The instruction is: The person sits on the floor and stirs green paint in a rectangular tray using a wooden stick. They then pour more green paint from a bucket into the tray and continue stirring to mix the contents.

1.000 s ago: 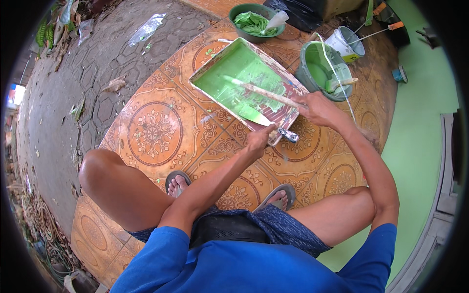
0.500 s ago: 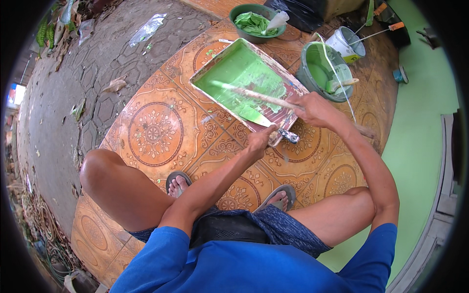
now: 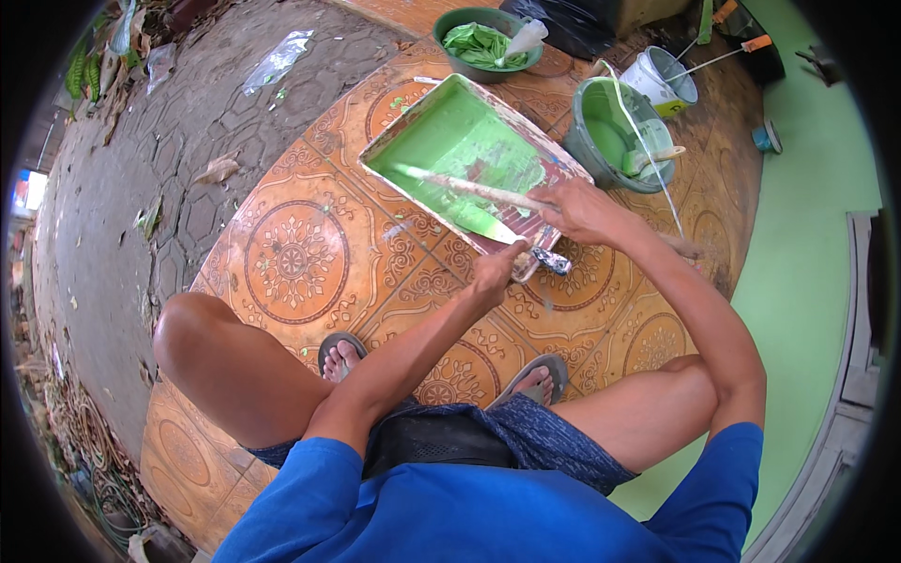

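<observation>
A rectangular paint tray [image 3: 375, 143] with green paint in it rests on the tiled floor in front of me. My right hand [image 3: 584, 211] is closed around a long pale stick [image 3: 469, 189], whose paint-coated end lies over the green paint. The stick's other end sticks out behind that hand. My left hand [image 3: 496, 272] grips the tray's near corner. A scraper [image 3: 483, 223] with a green-smeared blade lies over the tray's near edge, under my left thumb. Its dark, silvery handle end shows beyond the fingers, which are partly hidden.
Right of the tray stands a bucket [image 3: 574, 141] of green paint with a brush [image 3: 657, 159]. Behind are a white pail [image 3: 648, 80] and a dark green basin [image 3: 450, 56] holding a green plastic bag. A green wall [image 3: 798, 281] rises on the right; grey paving [image 3: 188, 122] lies left.
My right hand has moved slightly left and nearer to me, drawing the stick's painted end across the tray. My left hand stays at the tray's corner.
</observation>
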Demonstrator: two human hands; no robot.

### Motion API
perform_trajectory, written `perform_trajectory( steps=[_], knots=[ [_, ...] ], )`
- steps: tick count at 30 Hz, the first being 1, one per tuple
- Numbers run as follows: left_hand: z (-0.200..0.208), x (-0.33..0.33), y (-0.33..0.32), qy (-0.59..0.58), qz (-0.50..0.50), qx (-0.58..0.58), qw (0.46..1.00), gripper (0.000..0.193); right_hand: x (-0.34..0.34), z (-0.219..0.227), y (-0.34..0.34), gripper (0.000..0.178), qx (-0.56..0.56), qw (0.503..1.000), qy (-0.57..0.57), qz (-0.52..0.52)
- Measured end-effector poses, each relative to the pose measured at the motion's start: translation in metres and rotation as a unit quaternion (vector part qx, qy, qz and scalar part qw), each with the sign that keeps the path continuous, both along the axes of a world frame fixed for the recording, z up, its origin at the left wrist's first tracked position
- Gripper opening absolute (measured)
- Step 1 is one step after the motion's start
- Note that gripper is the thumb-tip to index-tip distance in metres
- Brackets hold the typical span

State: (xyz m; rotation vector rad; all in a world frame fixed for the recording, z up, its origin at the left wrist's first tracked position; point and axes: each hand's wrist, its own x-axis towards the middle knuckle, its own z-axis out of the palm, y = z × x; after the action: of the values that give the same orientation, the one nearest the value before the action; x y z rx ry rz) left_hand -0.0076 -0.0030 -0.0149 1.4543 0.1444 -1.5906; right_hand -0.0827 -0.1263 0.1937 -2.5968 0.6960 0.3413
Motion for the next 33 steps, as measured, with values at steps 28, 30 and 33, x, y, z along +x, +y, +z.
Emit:
perform_trajectory(
  steps=[28,30,33],
  knots=[
    [0.019,0.006,0.006,-0.016,-0.040,-0.030,0.999,0.045,-0.027,-0.004,-0.043,0.033,-0.054,0.992,0.000,-0.115],
    [0.017,0.008,0.006,-0.014,-0.052,-0.025,0.998,0.045,-0.029,-0.010,-0.047,0.034,-0.068,0.991,-0.023,-0.110],
    [0.018,0.004,0.003,-0.018,-0.038,-0.007,0.999,0.042,-0.030,-0.022,-0.051,0.035,-0.097,0.986,-0.021,-0.132]
  ],
)
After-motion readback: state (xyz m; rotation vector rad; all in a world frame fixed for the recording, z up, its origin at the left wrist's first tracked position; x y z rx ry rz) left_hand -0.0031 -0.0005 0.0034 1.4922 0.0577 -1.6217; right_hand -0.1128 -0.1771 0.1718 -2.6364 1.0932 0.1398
